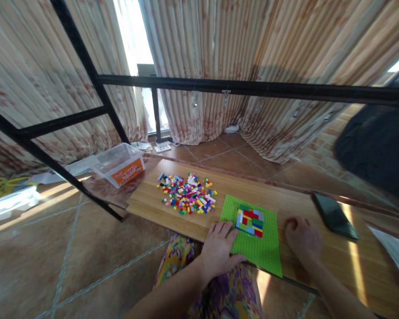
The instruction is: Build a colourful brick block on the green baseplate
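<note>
A bright green studded baseplate (266, 254) lies on the wooden board, with a square block of mixed toy bricks (250, 220) built on it in red, yellow, blue, white and green. Spread over the plate's left edge is my left hand (218, 250), fingers apart, holding nothing. My right hand (304, 237) rests on the wood just right of the plate, its fingers curled in; whatever is inside them, if anything, is hidden. Left of the plate lies a heap of small loose bricks (189, 195) in many colours.
Wooden board (142, 206) spans my lap. A dark flat phone-like object (334, 215) lies at its right. Beyond the left end stands a clear plastic box (119, 161) with an orange label. A black metal frame (219, 84) crosses in front of curtains.
</note>
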`<control>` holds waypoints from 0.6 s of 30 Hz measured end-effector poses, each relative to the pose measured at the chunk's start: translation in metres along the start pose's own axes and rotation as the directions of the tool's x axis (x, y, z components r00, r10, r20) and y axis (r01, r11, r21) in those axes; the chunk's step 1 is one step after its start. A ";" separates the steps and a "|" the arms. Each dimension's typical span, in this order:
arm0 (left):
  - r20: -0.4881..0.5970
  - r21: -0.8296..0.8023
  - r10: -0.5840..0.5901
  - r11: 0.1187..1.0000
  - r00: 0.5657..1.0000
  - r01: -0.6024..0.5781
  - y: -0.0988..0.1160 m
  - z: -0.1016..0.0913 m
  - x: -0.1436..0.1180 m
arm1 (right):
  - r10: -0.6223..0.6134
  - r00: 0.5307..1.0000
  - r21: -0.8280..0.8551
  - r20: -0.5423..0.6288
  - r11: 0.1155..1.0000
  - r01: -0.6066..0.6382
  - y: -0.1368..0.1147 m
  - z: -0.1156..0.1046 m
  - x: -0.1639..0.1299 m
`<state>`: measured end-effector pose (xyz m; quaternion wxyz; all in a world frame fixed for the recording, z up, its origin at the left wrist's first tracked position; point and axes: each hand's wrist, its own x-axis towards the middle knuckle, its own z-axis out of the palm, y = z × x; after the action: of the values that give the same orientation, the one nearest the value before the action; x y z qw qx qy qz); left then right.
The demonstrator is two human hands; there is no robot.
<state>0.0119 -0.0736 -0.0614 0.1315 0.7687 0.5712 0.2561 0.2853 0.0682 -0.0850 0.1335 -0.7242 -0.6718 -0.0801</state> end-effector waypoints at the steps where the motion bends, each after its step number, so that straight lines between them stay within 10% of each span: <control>1: -0.003 -0.001 -0.004 1.000 1.000 0.004 0.000 0.000 0.000 | 0.000 1.000 -0.001 0.004 1.000 0.000 0.000 -0.001 0.000; 18: -0.021 -0.020 -0.038 0.999 0.999 0.037 0.001 -0.004 0.005 | 0.012 0.999 -0.028 0.046 1.000 -0.011 -0.001 -0.005 -0.003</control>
<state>0.0118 -0.0701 -0.0563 0.1374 0.7537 0.5843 0.2675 0.2844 0.0642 -0.0813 0.1083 -0.7315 -0.6693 -0.0720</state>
